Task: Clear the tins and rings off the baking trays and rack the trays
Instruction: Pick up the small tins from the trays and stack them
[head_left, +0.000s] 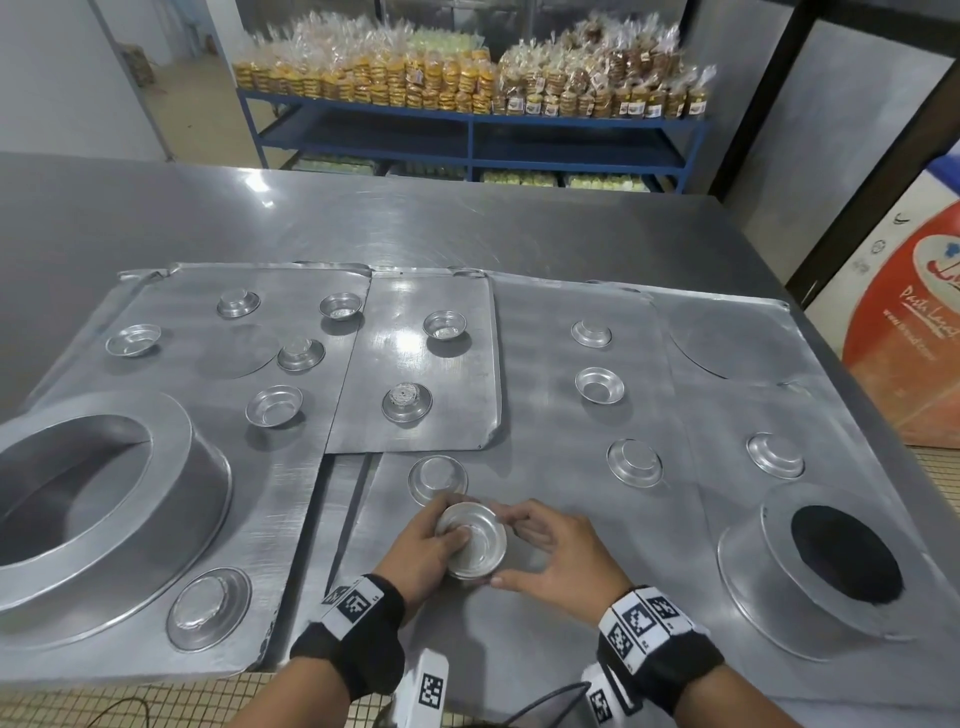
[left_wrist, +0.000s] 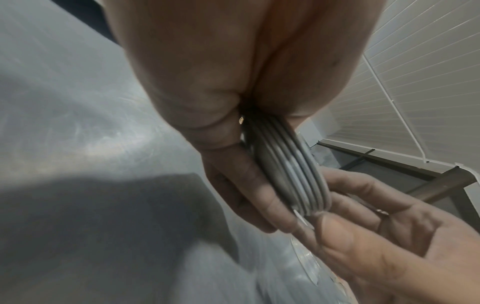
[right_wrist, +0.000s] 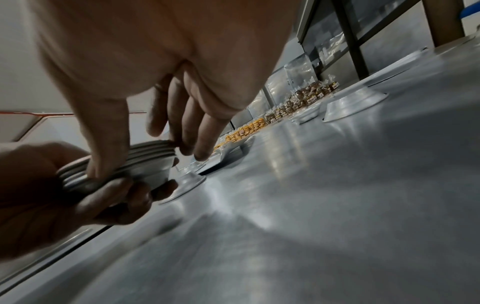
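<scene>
We stand at a steel desk covered with flat baking trays; two large rings sit at the near corners, small tins scattered between. Our left hand has its grip curled round a nested stack of tins, held just above the near tray, while our right hand pinches the stack's rim. If either grip loosens, we judge the thin stack could slide apart and clatter down.

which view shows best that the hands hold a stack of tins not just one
Left wrist: the stack of tins shows edge-on, several nested rims. Right wrist shows rims partly behind the thumb. Head shows only the top tin.
</scene>
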